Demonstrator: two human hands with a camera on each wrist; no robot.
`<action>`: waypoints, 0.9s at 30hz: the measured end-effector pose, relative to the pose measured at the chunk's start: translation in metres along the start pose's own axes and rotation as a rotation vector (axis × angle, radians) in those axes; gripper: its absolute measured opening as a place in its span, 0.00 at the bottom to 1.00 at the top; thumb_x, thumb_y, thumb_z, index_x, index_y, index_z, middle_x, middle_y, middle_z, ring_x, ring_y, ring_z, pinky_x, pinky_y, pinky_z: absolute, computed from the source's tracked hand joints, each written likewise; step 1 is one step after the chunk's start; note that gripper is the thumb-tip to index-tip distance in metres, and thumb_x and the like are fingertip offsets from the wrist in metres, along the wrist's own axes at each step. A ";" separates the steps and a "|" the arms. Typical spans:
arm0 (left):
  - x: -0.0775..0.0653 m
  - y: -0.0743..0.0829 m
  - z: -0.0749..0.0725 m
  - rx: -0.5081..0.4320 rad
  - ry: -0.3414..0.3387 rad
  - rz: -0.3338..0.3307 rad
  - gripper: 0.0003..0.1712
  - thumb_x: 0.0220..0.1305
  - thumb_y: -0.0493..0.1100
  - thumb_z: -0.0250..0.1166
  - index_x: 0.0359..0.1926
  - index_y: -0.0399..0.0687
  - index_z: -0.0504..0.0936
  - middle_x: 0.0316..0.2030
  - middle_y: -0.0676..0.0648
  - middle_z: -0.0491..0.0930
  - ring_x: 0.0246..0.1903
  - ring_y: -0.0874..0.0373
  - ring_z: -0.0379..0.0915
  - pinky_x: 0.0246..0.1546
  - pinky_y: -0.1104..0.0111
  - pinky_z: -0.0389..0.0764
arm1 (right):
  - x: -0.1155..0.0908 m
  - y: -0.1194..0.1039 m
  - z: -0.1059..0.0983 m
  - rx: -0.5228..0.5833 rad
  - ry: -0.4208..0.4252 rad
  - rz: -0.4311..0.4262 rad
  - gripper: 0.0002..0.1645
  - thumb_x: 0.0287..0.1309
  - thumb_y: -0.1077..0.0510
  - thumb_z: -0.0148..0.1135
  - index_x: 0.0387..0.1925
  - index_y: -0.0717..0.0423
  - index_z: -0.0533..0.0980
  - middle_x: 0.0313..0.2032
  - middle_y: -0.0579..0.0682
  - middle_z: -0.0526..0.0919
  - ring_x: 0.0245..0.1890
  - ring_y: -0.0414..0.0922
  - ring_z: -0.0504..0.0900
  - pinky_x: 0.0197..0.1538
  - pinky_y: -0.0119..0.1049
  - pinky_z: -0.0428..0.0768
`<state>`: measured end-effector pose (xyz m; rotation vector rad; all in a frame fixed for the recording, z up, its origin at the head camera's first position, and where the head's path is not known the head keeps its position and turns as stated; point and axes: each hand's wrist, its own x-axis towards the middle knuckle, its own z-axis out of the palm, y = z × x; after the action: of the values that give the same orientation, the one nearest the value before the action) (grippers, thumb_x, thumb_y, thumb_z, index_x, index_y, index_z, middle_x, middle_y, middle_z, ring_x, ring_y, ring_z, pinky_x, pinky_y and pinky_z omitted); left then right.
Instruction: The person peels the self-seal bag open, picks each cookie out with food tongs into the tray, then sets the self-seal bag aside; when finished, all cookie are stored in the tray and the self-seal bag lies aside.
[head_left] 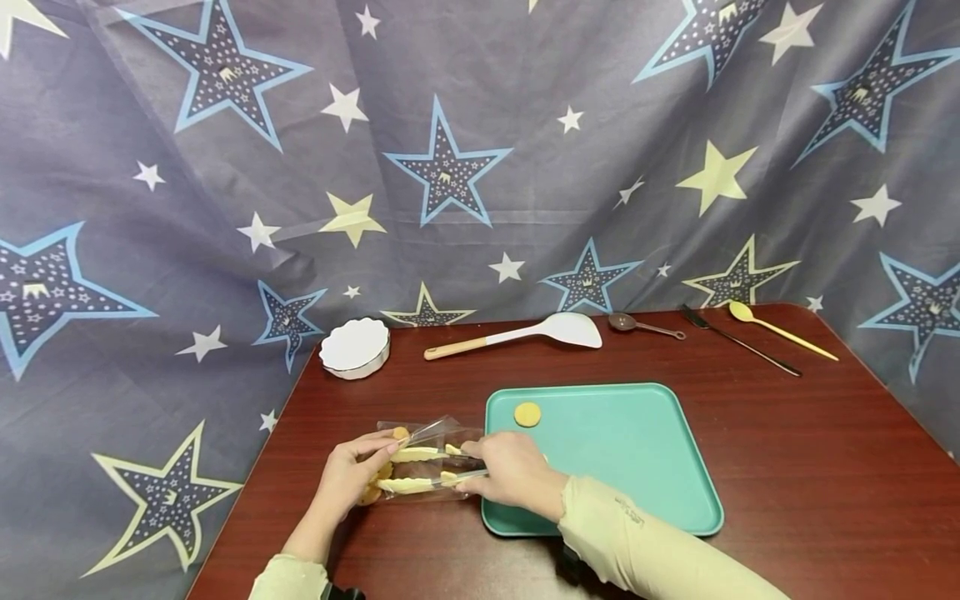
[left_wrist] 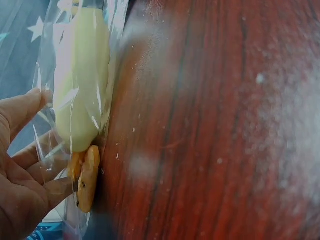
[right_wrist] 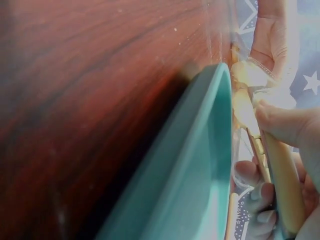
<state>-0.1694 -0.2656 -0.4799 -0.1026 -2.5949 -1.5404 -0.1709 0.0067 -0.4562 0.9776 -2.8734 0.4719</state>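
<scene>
My left hand (head_left: pixel 347 473) holds a clear plastic bag (head_left: pixel 441 430) by its side, thumb and fingers on the film. Inside it, round golden cookies (head_left: pixel 370 497) lie at the left end. My right hand (head_left: pixel 517 473) grips a pair of tongs (head_left: pixel 411 485) with pale yellow tips, which reach into the bag with their arms spread apart. From the left wrist, one yellow tip (left_wrist: pixel 82 80) shows through the film, right at two cookies (left_wrist: pixel 88 180). Another cookie (head_left: pixel 527 414) lies on the teal tray (head_left: pixel 615 467), near its back left corner.
A white fluted dish (head_left: pixel 356 348) stands at the back left of the dark red table (head_left: pixel 420 550). Along the back edge lie a white spatula (head_left: pixel 570 328) with wooden handle, a brown measuring spoon (head_left: pixel 622 322), a slim dark utensil (head_left: pixel 738 339) and a yellow spoon (head_left: pixel 742 312).
</scene>
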 end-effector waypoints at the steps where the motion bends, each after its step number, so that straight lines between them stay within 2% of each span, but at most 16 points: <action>1: 0.000 -0.001 0.000 0.000 0.001 0.002 0.10 0.58 0.42 0.72 0.39 0.41 0.89 0.49 0.41 0.83 0.57 0.47 0.75 0.53 0.83 0.66 | -0.001 0.000 -0.001 0.005 -0.005 0.005 0.33 0.52 0.33 0.67 0.55 0.46 0.81 0.40 0.44 0.87 0.37 0.43 0.85 0.27 0.37 0.79; 6: -0.002 0.005 0.000 -0.013 0.002 -0.015 0.10 0.59 0.38 0.71 0.40 0.37 0.88 0.50 0.39 0.82 0.57 0.45 0.74 0.51 0.85 0.66 | -0.007 0.007 -0.006 0.057 -0.005 0.000 0.33 0.54 0.36 0.67 0.56 0.50 0.80 0.45 0.46 0.86 0.42 0.43 0.84 0.34 0.38 0.82; 10: -0.006 0.021 -0.002 -0.021 -0.011 -0.014 0.10 0.59 0.34 0.69 0.41 0.32 0.87 0.50 0.34 0.81 0.57 0.41 0.73 0.52 0.83 0.67 | -0.016 0.018 -0.011 0.082 0.049 -0.036 0.32 0.54 0.38 0.69 0.55 0.53 0.81 0.46 0.47 0.86 0.41 0.43 0.85 0.34 0.37 0.82; 15: -0.010 0.038 -0.005 -0.017 -0.029 -0.021 0.10 0.61 0.33 0.68 0.41 0.28 0.86 0.50 0.32 0.80 0.58 0.39 0.72 0.53 0.80 0.69 | -0.030 0.033 -0.021 0.089 0.122 -0.069 0.31 0.51 0.41 0.72 0.52 0.55 0.82 0.46 0.48 0.86 0.39 0.45 0.85 0.37 0.41 0.83; 20: -0.011 0.040 -0.005 -0.021 -0.029 -0.011 0.10 0.61 0.33 0.67 0.41 0.28 0.85 0.50 0.32 0.80 0.58 0.39 0.72 0.52 0.82 0.68 | -0.047 0.050 -0.034 0.112 0.170 -0.086 0.31 0.50 0.44 0.74 0.51 0.58 0.82 0.44 0.50 0.87 0.40 0.47 0.86 0.40 0.43 0.83; 27: -0.010 0.037 -0.005 -0.033 -0.021 -0.007 0.10 0.60 0.33 0.68 0.41 0.28 0.85 0.50 0.31 0.80 0.58 0.38 0.72 0.51 0.84 0.68 | -0.075 0.073 -0.057 0.134 0.191 -0.052 0.31 0.52 0.44 0.72 0.52 0.60 0.81 0.45 0.53 0.86 0.44 0.48 0.85 0.44 0.44 0.82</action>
<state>-0.1551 -0.2522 -0.4465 -0.1139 -2.5886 -1.5932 -0.1573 0.1224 -0.4338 0.9658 -2.6693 0.7189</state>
